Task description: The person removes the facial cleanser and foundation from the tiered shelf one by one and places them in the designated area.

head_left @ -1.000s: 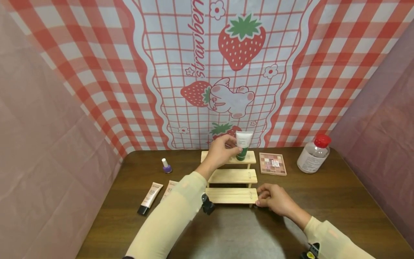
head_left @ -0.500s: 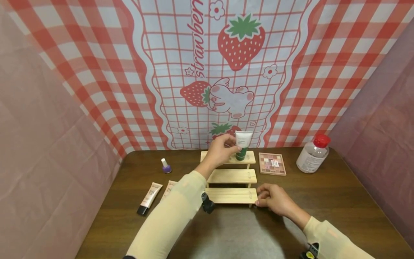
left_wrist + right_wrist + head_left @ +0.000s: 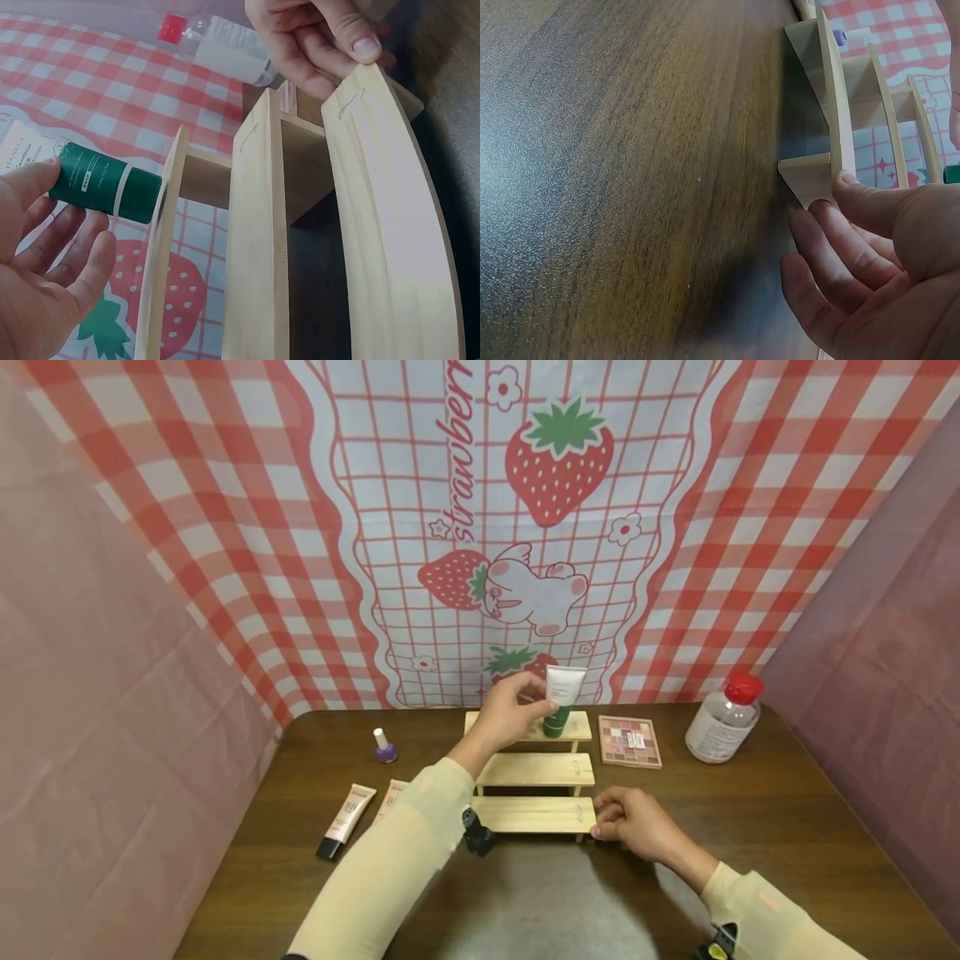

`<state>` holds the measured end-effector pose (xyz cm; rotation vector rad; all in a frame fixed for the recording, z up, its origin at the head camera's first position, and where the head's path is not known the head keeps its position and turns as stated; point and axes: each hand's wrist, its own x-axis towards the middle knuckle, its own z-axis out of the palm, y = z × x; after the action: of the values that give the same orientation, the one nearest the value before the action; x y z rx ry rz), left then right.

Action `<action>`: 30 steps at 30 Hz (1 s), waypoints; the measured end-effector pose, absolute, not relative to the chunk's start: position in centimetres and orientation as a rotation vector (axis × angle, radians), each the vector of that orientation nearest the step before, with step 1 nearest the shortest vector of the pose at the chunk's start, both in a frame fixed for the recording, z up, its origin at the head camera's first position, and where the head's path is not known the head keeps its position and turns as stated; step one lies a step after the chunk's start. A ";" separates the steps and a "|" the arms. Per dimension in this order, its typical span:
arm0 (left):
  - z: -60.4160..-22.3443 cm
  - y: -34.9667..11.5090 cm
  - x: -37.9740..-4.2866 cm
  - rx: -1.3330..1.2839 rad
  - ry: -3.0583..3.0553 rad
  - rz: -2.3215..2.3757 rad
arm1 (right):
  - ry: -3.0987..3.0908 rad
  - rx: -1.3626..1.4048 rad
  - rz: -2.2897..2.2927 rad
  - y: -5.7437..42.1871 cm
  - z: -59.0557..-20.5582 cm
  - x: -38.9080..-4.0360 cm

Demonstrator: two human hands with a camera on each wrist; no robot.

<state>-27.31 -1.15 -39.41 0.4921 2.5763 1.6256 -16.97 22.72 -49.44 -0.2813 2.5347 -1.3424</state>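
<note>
A white and green squeeze tube (image 3: 565,689) stands cap down, slightly tilted, over the top step of a three-step wooden shelf (image 3: 536,814). My left hand (image 3: 513,708) pinches the tube between thumb and fingers. Seen from the left wrist, the tube's green cap end (image 3: 139,195) is right at the top step's board. At the right end of the lowest step, my right hand (image 3: 637,822) holds the shelf. Its thumb (image 3: 870,202) presses the board's edge in the right wrist view, and the other fingers curl beside the leg.
An eyeshadow palette (image 3: 630,742) lies right of the shelf, with a red-capped clear bottle (image 3: 723,722) beyond it. On the left are a purple nail polish bottle (image 3: 385,747) and two BB cream tubes (image 3: 347,818), one partly behind the left sleeve. A checked strawberry cloth (image 3: 558,468) hangs behind.
The squeeze tube has tilted slightly, its cap end shifting a little left and toward me. My left hand still grips it, and the right hand stays at the shelf's end.
</note>
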 end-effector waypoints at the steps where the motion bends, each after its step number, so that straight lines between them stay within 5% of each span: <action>1: -39.4 -1.3 -27.2 0.500 2.573 1.627 | 2.536 -0.284 -1.342 22.7 -49.4 -17.0; 14: -38.0 -6.1 -24.6 0.573 2.522 1.723 | 2.540 -0.301 -1.346 22.7 -49.6 -17.0; 30: -39.8 -16.9 -17.2 0.510 2.605 1.699 | 2.569 -0.290 -1.355 22.7 -49.6 -17.0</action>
<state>-17.18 -16.92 -39.82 0.5103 2.6051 1.6990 -16.97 22.71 -49.61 -0.2904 2.5685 -1.3552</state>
